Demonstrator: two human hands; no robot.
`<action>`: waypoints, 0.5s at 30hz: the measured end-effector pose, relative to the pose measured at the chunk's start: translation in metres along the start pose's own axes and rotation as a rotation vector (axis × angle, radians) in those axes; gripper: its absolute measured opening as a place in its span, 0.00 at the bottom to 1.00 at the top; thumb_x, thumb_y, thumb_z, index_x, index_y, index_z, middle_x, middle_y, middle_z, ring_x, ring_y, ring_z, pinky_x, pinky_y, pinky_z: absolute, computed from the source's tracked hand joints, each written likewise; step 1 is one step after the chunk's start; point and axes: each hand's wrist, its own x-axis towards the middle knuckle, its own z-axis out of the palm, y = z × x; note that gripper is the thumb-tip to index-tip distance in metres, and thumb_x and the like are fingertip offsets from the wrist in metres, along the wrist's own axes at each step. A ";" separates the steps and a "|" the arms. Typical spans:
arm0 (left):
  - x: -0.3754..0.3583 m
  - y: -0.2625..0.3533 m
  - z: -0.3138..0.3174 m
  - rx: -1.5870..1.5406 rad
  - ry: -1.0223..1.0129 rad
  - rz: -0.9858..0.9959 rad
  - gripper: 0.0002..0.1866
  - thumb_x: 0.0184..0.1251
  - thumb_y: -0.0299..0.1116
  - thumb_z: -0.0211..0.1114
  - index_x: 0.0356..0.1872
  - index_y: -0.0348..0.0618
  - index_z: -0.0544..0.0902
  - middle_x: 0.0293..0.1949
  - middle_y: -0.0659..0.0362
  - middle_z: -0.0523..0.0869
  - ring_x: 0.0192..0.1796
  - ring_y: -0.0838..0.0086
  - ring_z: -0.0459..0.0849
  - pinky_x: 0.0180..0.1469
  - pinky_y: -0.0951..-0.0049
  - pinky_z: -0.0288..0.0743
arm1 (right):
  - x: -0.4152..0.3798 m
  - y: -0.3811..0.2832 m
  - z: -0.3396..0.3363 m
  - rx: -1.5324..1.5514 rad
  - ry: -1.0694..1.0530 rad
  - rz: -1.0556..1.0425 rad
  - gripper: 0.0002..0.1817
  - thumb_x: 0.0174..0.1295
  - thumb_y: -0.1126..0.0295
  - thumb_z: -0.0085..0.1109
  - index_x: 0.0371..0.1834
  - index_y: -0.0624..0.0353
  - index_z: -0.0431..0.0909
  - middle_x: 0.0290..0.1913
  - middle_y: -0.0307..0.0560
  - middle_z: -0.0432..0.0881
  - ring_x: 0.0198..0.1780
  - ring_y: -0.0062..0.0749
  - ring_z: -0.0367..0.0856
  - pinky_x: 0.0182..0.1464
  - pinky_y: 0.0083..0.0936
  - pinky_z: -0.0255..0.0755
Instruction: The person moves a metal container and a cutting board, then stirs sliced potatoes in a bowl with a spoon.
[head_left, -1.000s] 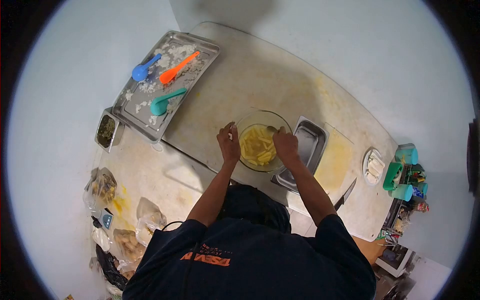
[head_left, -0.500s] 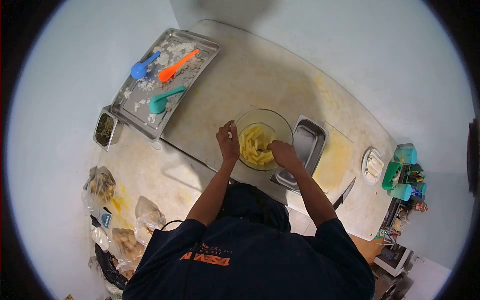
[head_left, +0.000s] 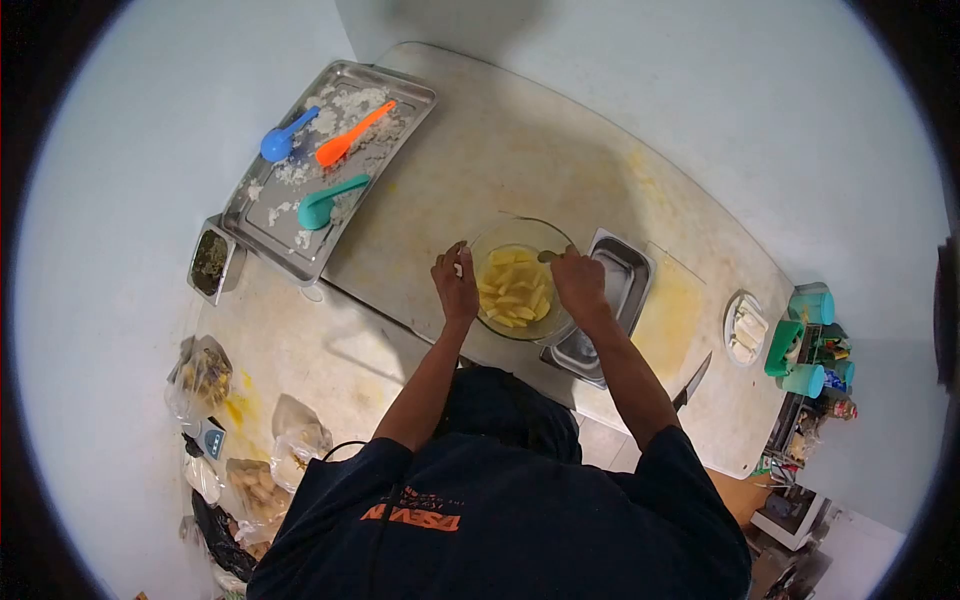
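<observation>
A clear glass bowl [head_left: 497,238] stands on the table in front of me, with pale yellow cut sticks [head_left: 515,287], like potato strips, in its bottom. My left hand [head_left: 456,284] grips the bowl at its left side, the fingers at the rim. At the right rim, my right hand [head_left: 580,285] is closed around what looks like a metal spoon; its small dark oval end [head_left: 546,256] shows over the bowl, above the sticks. The handle is hidden in my fist. Beneath my right forearm sits a steel pan [head_left: 622,285], partly covered.
A steel tray [head_left: 425,105] at upper left bears rice remnants, a blue ladle [head_left: 277,145], an orange spoon [head_left: 335,151] and a teal ladle [head_left: 317,209]. To the right lie a knife [head_left: 697,378] and a plate [head_left: 733,330] with white pieces. Plastic bags [head_left: 258,490] are at lower left.
My right hand has risen from among the sticks to the bowl's upper right rim, bringing the spoon's end above them. My left hand stays at the bowl's left side.
</observation>
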 end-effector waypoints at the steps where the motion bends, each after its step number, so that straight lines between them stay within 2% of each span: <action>1: 0.000 -0.001 0.001 0.016 0.013 0.015 0.19 0.80 0.44 0.53 0.57 0.42 0.82 0.41 0.54 0.80 0.46 0.63 0.73 0.53 0.62 0.68 | 0.003 0.000 0.017 -0.030 0.008 0.002 0.09 0.59 0.73 0.58 0.40 0.55 0.85 0.39 0.51 0.82 0.44 0.45 0.88 0.42 0.41 0.81; 3: 0.000 -0.003 0.002 0.052 0.042 0.043 0.21 0.80 0.48 0.54 0.56 0.42 0.84 0.41 0.55 0.82 0.44 0.66 0.73 0.49 0.66 0.70 | 0.008 -0.003 0.043 -0.087 0.024 0.004 0.08 0.57 0.73 0.60 0.37 0.52 0.86 0.40 0.50 0.83 0.43 0.43 0.88 0.40 0.41 0.81; 6: 0.001 -0.006 0.001 0.031 0.041 0.065 0.21 0.80 0.47 0.54 0.56 0.42 0.84 0.40 0.56 0.81 0.43 0.66 0.73 0.49 0.65 0.70 | 0.000 0.002 0.050 -0.074 -0.059 -0.125 0.06 0.58 0.72 0.59 0.34 0.55 0.86 0.36 0.52 0.84 0.40 0.45 0.88 0.39 0.40 0.81; 9: 0.000 -0.006 0.002 0.039 0.053 0.088 0.20 0.80 0.47 0.54 0.56 0.42 0.83 0.40 0.56 0.81 0.43 0.66 0.73 0.49 0.65 0.71 | -0.008 0.002 0.054 0.057 -0.066 -0.130 0.07 0.57 0.70 0.60 0.35 0.56 0.86 0.37 0.54 0.86 0.42 0.47 0.88 0.40 0.43 0.81; 12: 0.000 -0.005 0.002 0.038 0.050 0.082 0.20 0.81 0.46 0.53 0.57 0.42 0.83 0.41 0.55 0.81 0.43 0.66 0.73 0.49 0.64 0.71 | -0.006 -0.007 0.051 0.119 -0.324 -0.110 0.10 0.55 0.70 0.63 0.39 0.58 0.86 0.44 0.58 0.86 0.47 0.51 0.87 0.45 0.45 0.80; 15: 0.000 -0.001 0.000 0.025 0.004 0.021 0.16 0.80 0.40 0.54 0.57 0.43 0.82 0.41 0.54 0.79 0.47 0.61 0.73 0.54 0.59 0.68 | -0.002 -0.019 0.055 0.274 -0.524 -0.099 0.11 0.57 0.71 0.60 0.41 0.60 0.85 0.47 0.59 0.86 0.51 0.51 0.86 0.51 0.43 0.79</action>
